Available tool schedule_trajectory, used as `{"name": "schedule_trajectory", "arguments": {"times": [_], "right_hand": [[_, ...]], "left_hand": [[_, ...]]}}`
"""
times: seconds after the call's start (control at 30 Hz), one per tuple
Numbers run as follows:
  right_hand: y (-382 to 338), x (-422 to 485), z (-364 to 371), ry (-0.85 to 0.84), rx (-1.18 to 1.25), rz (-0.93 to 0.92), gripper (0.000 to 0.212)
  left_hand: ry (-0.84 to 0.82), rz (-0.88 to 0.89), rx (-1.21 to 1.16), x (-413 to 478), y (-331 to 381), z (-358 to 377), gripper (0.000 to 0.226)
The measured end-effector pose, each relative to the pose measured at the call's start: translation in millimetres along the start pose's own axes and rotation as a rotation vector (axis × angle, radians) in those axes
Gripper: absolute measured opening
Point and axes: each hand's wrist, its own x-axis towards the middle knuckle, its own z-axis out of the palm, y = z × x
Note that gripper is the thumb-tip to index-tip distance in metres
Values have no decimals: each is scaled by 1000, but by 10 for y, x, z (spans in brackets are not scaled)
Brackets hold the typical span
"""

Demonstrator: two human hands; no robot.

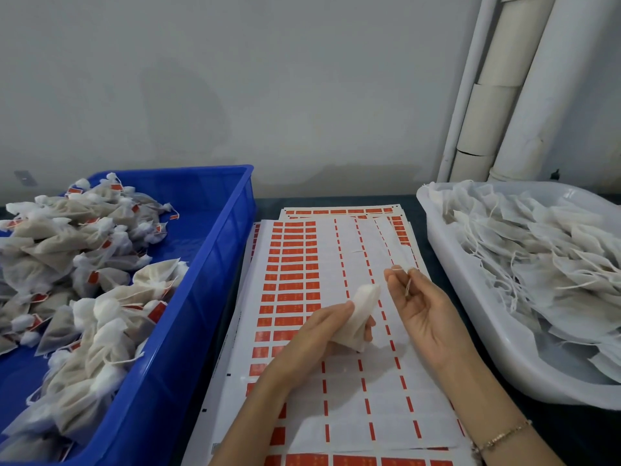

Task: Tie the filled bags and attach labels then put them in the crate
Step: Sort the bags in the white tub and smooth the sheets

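A dark table (411, 210) stands against a grey wall. At nine o'clock the blue crate (188, 331) holds tied, labelled bags (84, 297). Label sheets (295, 264) lie at centre. Over them the left hand (319, 331) grips one filled bag (359, 311) and the right hand (423, 307) pinches its drawstring (408, 287): the tying step, I judge. Next, cinch the knot, then peel a label. At three o'clock sits a white tub (470, 297) of untied bags (554, 257); the way to the crate looks open.
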Motion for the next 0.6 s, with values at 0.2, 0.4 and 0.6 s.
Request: {"name": "schedule_trajectory", "arguments": {"times": [0.2, 0.4, 0.6], "right_hand": [[13, 51, -51, 94, -31, 29, 30], [72, 71, -77, 181, -341, 31, 17], [223, 26, -79, 167, -1149, -263, 9]], "left_hand": [[10, 77, -24, -7, 25, 2, 27], [45, 125, -239, 1, 49, -55, 25], [189, 165, -495, 69, 3, -111, 35]]}}
